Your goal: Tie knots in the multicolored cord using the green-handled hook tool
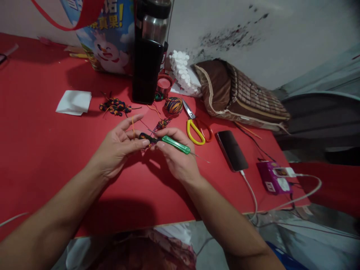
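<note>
My left hand [119,140] pinches a small dark multicoloured crochet piece [144,138] between thumb and fingers. An orange stretch of yarn [133,125] loops round its raised index finger. My right hand [180,159] is closed on a green-handled crochet hook [176,144], its thin shaft pointing at the piece and a thin metal end sticking out behind. Both hands meet above the red table, fingertips nearly touching. Just beyond them lie a small knotted yarn bit [162,124] and a ball of variegated yarn [173,105]. The hook's working tip is hard to make out.
Scissors [196,132] with yellow and red handles lie right of the yarn ball. A charging phone [232,150] and purple box [274,177] sit further right. Behind stand a black phone [147,71], a bag [109,48] and a brown checked cushion [244,90]. A folded tissue [74,102] lies left.
</note>
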A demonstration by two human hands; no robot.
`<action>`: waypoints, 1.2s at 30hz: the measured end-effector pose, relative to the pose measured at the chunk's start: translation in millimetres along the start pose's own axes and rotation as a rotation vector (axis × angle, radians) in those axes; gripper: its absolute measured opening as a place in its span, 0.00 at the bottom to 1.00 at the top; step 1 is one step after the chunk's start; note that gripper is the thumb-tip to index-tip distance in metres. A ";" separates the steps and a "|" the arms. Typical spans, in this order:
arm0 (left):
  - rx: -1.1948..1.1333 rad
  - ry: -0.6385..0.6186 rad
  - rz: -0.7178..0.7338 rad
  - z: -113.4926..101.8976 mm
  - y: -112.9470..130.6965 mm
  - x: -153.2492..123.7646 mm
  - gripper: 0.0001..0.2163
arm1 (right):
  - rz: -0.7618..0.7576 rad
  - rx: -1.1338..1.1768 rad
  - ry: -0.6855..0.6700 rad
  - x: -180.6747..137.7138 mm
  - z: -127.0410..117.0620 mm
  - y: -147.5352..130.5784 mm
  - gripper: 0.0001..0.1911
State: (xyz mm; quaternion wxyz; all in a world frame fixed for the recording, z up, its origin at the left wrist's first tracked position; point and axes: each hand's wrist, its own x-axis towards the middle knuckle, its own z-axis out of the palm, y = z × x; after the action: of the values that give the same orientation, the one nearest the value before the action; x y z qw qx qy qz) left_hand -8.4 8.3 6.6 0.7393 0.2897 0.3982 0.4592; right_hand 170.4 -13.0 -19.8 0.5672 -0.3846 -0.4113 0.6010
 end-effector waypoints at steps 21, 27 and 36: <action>-0.012 0.032 0.011 5.3 -1.1 -2.3 0.37 | 0.010 -0.164 0.025 0.7 -1.0 4.3 0.08; -0.023 0.025 0.025 2.9 -2.4 -1.1 0.38 | 0.003 -0.230 0.030 -1.4 2.5 -0.9 0.08; 0.238 0.001 0.194 3.7 -3.4 -7.3 0.40 | -0.153 -0.400 -0.013 -2.3 0.5 -4.6 0.05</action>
State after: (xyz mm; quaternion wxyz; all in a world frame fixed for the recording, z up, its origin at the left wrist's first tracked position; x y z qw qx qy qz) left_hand -5.6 0.0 8.1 0.6518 0.4123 0.4200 0.4783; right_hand 171.7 -15.2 -15.3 0.5209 -0.4532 -0.5541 0.4650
